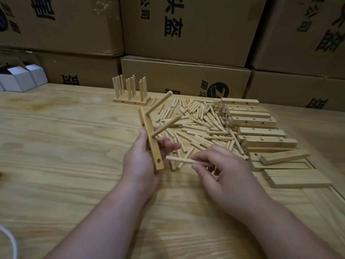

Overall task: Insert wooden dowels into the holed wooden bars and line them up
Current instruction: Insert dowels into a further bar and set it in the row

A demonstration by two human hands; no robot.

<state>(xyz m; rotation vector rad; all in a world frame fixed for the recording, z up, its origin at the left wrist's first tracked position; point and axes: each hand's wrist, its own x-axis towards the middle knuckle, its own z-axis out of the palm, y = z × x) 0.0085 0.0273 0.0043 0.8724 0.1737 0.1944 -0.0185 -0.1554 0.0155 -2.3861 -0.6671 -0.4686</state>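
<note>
Stacked cardboard boxes (186, 30) with dark printed characters wall off the far side, and in front of them runs the broad pale wooden bench (65, 146) with strong grain. To the far left on it sit a few small white cartons (20, 79). On the right side of the bench lies a stack of holed wooden bars (261, 131), laid roughly in a row running toward the person, some overlapping and one tilted across its neighbours. Just beside them, toward the middle, spreads a loose pile of dowels (197, 120), lying crisscross and touching the bars at its right edge. Behind the pile, near the boxes, stand the finished bars (130, 101) side by side, flat on the bench with their dowels upright in rows. In front of the pile the left hand (141, 161) grips a bar (151, 141) held nearly on end above the bench, thumb on its left face and fingers curled behind it; two dowels (160, 116) stick out of its upper holes, slanting up to the right, and open holes show along its lower part. The right hand (225, 172) pinches a single dowel (184, 160) between thumb and fingertips, lying almost level, its free end pointing at the lower end of the held bar and just short of it. At the lower left edge a bit of white cord (9, 240) curves in.
</note>
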